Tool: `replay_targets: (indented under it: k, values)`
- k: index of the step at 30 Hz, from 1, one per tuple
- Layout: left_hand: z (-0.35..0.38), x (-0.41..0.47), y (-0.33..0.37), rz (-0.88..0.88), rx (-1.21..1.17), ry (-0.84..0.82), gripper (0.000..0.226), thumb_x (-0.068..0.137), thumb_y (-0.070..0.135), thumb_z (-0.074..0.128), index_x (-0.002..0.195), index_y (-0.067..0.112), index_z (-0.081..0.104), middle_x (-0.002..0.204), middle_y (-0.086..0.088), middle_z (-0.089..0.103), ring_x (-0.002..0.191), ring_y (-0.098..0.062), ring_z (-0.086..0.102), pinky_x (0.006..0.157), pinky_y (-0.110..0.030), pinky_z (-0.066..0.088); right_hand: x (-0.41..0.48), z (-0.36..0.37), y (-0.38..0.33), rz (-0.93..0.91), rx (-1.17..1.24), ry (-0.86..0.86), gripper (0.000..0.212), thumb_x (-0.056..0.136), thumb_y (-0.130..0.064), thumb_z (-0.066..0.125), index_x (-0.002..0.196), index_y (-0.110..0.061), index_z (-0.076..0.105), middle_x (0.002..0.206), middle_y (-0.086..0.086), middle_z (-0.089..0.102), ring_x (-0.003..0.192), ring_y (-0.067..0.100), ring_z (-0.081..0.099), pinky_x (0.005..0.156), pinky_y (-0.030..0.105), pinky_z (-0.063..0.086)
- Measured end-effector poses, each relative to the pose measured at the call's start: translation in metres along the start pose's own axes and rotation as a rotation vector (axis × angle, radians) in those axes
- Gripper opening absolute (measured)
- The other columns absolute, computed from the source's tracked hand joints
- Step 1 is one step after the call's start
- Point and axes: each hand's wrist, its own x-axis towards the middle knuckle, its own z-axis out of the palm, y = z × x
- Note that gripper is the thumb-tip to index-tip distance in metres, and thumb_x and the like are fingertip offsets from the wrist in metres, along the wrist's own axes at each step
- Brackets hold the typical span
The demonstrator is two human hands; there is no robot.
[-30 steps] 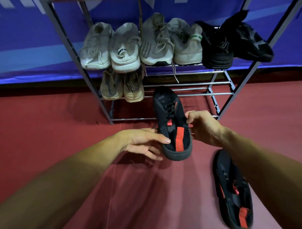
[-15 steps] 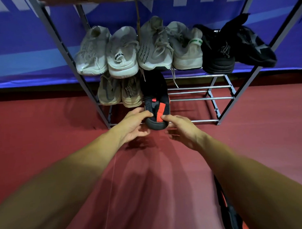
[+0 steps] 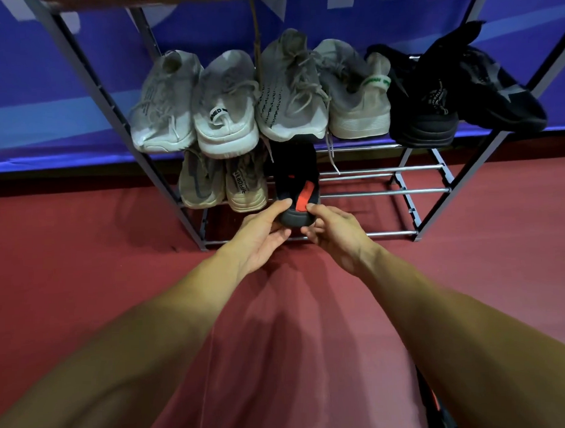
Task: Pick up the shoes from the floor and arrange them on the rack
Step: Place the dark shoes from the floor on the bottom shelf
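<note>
Black shoe (image 3: 296, 181) moved deeper onto rack (image 3: 383, 192) lower shelf, beside beige shoes (image 3: 246, 191); left hand (image 3: 259, 234) and right hand (image 3: 336, 234) both pinch its heel

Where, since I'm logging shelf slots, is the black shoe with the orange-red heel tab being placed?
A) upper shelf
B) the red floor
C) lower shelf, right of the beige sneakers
C: the left hand and right hand grip the black shoe by its heel on the lower shelf rails, beside the beige sneakers.
</note>
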Motion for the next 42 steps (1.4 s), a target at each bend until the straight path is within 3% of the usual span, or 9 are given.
replay_targets:
  k: [5, 9, 13, 19, 22, 25, 31, 35, 42]
  values:
    - [0.000, 0.007, -0.001, -0.043, -0.043, 0.018, 0.014, 0.085, 0.021, 0.075, 0.093, 0.010, 0.070, 0.087, -0.008, 0.074, 0.076, -0.015, 0.070, 0.080, -0.026, 0.052, 0.011, 0.011, 0.003, -0.029, -0.015, 0.019, 0.029, 0.093, -0.022, 0.068, 0.112, 0.000, 0.065, 0.064, 0.001, 0.055, 0.062, 0.013, 0.060, 0.073, 0.024, 0.054]
    - [0.005, 0.010, 0.000, -0.028, -0.070, 0.017, 0.011, 0.088, 0.019, 0.072, 0.093, 0.009, 0.070, 0.086, -0.010, 0.073, 0.080, -0.018, 0.069, 0.079, -0.025, 0.053, 0.014, 0.017, 0.000, -0.051, -0.035, 0.037, 0.017, 0.096, -0.022, 0.065, 0.100, -0.007, 0.059, 0.050, -0.010, 0.058, 0.059, 0.011, 0.058, 0.085, 0.030, 0.053]
    - [0.007, 0.015, 0.000, -0.011, -0.083, 0.045, 0.010, 0.088, 0.016, 0.070, 0.093, 0.008, 0.069, 0.090, -0.012, 0.072, 0.089, -0.024, 0.066, 0.074, -0.025, 0.052, 0.017, 0.019, -0.005, -0.073, -0.087, 0.064, 0.018, 0.094, -0.022, 0.067, 0.087, -0.007, 0.060, 0.046, -0.010, 0.057, 0.059, 0.011, 0.060, 0.081, 0.029, 0.054]
    - [0.012, 0.016, 0.004, -0.009, -0.097, 0.057, 0.010, 0.089, 0.017, 0.070, 0.095, 0.010, 0.067, 0.078, -0.006, 0.074, 0.071, -0.018, 0.070, 0.077, -0.026, 0.051, 0.023, 0.019, -0.007, -0.052, -0.090, 0.077, 0.031, 0.091, -0.029, 0.070, 0.072, -0.011, 0.054, 0.046, -0.006, 0.052, 0.060, 0.011, 0.060, 0.082, 0.029, 0.056]
    - [0.012, 0.017, 0.003, 0.013, -0.086, 0.048, 0.011, 0.089, 0.018, 0.070, 0.095, 0.009, 0.069, 0.085, -0.008, 0.074, 0.077, -0.020, 0.071, 0.079, -0.026, 0.051, 0.023, 0.018, -0.010, -0.052, -0.119, 0.060, 0.031, 0.094, -0.031, 0.067, 0.077, -0.007, 0.058, 0.054, -0.002, 0.050, 0.061, 0.012, 0.062, 0.073, 0.027, 0.054]
    - [0.010, 0.018, -0.001, 0.029, -0.049, 0.039, 0.014, 0.088, 0.024, 0.072, 0.095, 0.012, 0.070, 0.093, -0.009, 0.073, 0.090, -0.020, 0.066, 0.080, -0.027, 0.052, 0.016, 0.010, -0.014, -0.017, -0.170, 0.048, 0.035, 0.094, -0.033, 0.066, 0.104, 0.000, 0.064, 0.078, 0.005, 0.061, 0.069, 0.014, 0.065, 0.065, 0.025, 0.052]
    - [0.011, 0.019, -0.034, -0.137, 0.336, -0.025, 0.042, 0.082, 0.043, 0.075, 0.105, 0.008, 0.068, 0.091, -0.008, 0.064, 0.079, -0.018, 0.063, 0.072, -0.028, 0.051, -0.011, -0.057, -0.026, 0.064, -0.302, 0.143, 0.020, 0.094, -0.030, 0.066, 0.104, -0.013, 0.065, 0.094, 0.008, 0.064, 0.070, 0.015, 0.062, 0.065, 0.024, 0.050]
    - [0.036, 0.021, -0.070, -0.207, 0.570, -0.112, 0.036, 0.084, 0.045, 0.071, 0.102, 0.013, 0.068, 0.089, -0.003, 0.066, 0.081, -0.017, 0.063, 0.068, -0.026, 0.048, -0.028, -0.119, -0.020, 0.166, -0.368, 0.281, 0.019, 0.095, -0.026, 0.063, 0.110, -0.014, 0.064, 0.089, 0.005, 0.064, 0.069, 0.013, 0.059, 0.060, 0.021, 0.045]
    - [0.100, 0.032, -0.149, -0.291, 1.006, -0.294, 0.028, 0.085, 0.042, 0.067, 0.097, 0.017, 0.065, 0.086, -0.002, 0.061, 0.070, -0.013, 0.056, 0.055, -0.021, 0.041, -0.051, -0.200, 0.016, 0.298, -0.647, 0.445, 0.016, 0.089, -0.015, 0.070, 0.088, 0.000, 0.066, 0.076, 0.014, 0.059, 0.057, 0.022, 0.052, 0.052, 0.030, 0.040]
